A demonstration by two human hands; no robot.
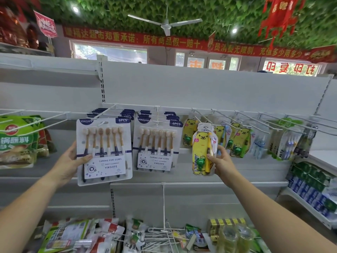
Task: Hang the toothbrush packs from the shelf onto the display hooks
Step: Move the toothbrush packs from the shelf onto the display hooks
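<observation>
Our left hand (73, 161) grips six-brush pack (104, 150) by lower left edge, hang slot at hook (107, 111) tip; right hand (221, 161) pinches yellow bear pack (202, 150) beside hanging ones. We judge both light, stiff, slick blister; hold card edges.

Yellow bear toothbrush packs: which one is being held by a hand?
The frontmost bear pack, lowest in view: the right hand grips its right edge. The other bear packs hang behind it, untouched.
</observation>
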